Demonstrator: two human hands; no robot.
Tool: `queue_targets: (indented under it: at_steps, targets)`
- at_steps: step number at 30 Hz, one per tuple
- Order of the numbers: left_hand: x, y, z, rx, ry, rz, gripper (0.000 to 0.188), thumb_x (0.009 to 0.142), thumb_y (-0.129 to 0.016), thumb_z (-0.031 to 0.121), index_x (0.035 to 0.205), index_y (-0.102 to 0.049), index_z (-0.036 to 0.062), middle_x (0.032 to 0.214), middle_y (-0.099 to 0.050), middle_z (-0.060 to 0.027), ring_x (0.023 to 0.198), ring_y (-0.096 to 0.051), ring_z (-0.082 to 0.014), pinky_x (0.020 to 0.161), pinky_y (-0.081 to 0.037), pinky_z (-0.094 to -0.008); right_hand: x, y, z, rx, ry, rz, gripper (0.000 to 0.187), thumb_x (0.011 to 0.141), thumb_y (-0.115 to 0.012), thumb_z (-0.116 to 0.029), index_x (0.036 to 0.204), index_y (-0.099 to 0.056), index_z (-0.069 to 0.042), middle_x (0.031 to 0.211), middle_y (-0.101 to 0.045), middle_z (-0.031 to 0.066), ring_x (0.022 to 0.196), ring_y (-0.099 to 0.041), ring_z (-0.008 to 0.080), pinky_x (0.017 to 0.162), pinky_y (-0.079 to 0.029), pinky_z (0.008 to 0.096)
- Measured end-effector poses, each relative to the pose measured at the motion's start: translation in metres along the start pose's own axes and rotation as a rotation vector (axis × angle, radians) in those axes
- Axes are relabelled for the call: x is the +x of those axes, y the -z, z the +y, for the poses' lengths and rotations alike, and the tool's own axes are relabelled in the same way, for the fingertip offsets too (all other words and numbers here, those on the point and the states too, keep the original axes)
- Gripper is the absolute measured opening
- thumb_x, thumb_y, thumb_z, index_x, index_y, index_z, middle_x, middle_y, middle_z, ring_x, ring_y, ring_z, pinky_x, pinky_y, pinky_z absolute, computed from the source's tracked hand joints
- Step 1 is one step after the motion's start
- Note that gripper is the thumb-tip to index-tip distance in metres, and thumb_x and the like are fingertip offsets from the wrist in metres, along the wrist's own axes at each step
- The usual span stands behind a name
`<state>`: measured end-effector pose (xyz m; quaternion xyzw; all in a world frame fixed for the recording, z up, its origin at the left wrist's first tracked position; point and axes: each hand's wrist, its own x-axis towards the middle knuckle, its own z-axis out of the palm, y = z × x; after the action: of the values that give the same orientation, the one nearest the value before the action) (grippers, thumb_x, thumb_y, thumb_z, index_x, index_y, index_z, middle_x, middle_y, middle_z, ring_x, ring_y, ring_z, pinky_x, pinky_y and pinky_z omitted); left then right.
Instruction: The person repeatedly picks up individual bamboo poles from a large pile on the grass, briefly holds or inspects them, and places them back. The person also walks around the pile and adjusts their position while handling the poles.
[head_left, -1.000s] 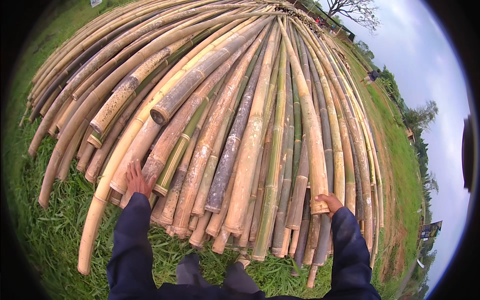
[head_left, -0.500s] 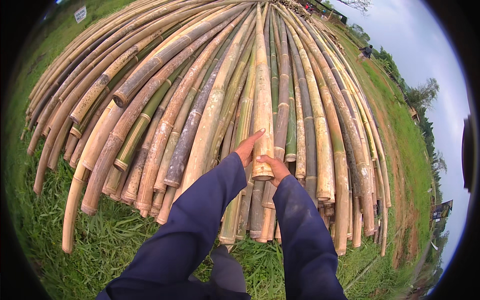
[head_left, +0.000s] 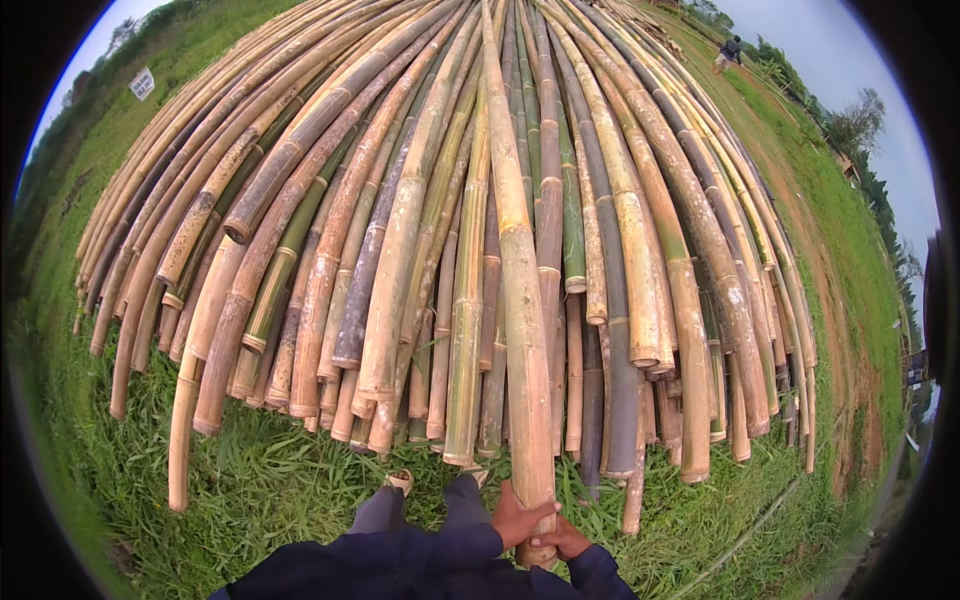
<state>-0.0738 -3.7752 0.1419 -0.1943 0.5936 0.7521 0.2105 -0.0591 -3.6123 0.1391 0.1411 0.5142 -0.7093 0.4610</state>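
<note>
A long tan bamboo pole (head_left: 520, 320) stretches from the far pile down to my body, its near end lower and closer to me than the ends around it. Near that end, my left hand (head_left: 518, 518) is wrapped round the pole from the left side. My right hand (head_left: 564, 540) grips it from the right, just by the cut end, with its fingers partly behind the pole. Beneath and on both sides lies a large pile of bamboo poles (head_left: 410, 250), tan, green and dark grey, their cut ends fanning toward me.
Green grass (head_left: 270, 480) covers the ground in front of the pile, where my feet stand. A white sign (head_left: 142, 84) is at the far left. Another person (head_left: 728, 52) is far off at the right, beside a dirt track (head_left: 850, 370).
Both hands have drawn the bamboo pole toward my body, so its end now projects well past the others. My arms have bent from outstretched to close in.
</note>
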Motion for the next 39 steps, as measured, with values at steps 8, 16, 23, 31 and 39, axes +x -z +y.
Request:
queue_targets:
  at_steps: [8, 16, 23, 31, 39]
  targets:
    - [0.022, 0.093, -0.025, -0.326, 0.210, -0.208, 0.066, 0.082, -0.071, 0.039, 0.128, -0.043, -0.0010, 0.115, -0.056, -0.0159, 0.108, -0.057, -0.0256, 0.093, -0.048, -0.0388, 0.021, -0.055, 0.045, -0.074, 0.006, 0.056, 0.061, 0.070, -0.076, -0.009, 0.124, -0.050, 0.004, 0.108, -0.063, 0.0106, 0.100, -0.061, 0.0190, 0.089, -0.049, 0.0326]
    - [0.014, 0.159, -0.031, -0.541, 0.199, -0.197, 0.060, 0.082, -0.069, 0.041, 0.120, -0.052, -0.0014, 0.098, -0.063, -0.0154, 0.085, -0.064, -0.0242, 0.078, -0.053, -0.0378, 0.046, -0.154, 0.064, -0.091, 0.235, 0.167, 0.062, 0.071, -0.081, -0.011, 0.123, -0.052, 0.004, 0.107, -0.064, 0.0095, 0.094, -0.063, 0.0164, 0.084, -0.050, 0.0306]
    - [-0.018, 0.168, -0.005, -0.579, 0.036, -0.240, 0.058, 0.082, -0.065, 0.048, 0.116, -0.054, 0.0020, 0.091, -0.063, -0.0135, 0.078, -0.064, -0.0249, 0.074, -0.054, -0.0385, 0.039, -0.190, 0.068, -0.067, 0.351, 0.173, 0.052, 0.071, -0.079, -0.012, 0.115, -0.057, 0.005, 0.100, -0.066, 0.0113, 0.085, -0.065, 0.0173, 0.075, -0.052, 0.0304]
    - [-0.173, 0.103, -0.098, -0.472, 0.055, -0.196, 0.054, 0.086, -0.064, 0.043, 0.115, -0.054, -0.0001, 0.094, -0.063, -0.0133, 0.082, -0.064, -0.0240, 0.077, -0.052, -0.0377, -0.112, -0.181, 0.194, -0.167, 0.284, 0.186, 0.053, 0.077, -0.073, -0.017, 0.121, -0.054, 0.006, 0.104, -0.065, 0.0117, 0.093, -0.063, 0.0183, 0.082, -0.050, 0.0313]
    - [-0.338, 0.089, -0.259, 0.121, -0.048, -1.187, 0.053, 0.087, -0.068, 0.026, 0.131, -0.049, 0.0021, 0.127, -0.054, -0.0163, 0.108, -0.057, -0.0207, 0.093, -0.045, -0.0374, -0.352, -0.175, 0.366, -0.244, -0.003, 0.295, 0.070, 0.069, -0.081, -0.015, 0.128, -0.048, 0.003, 0.112, -0.063, 0.0115, 0.104, -0.059, 0.0202, 0.094, -0.046, 0.0335]
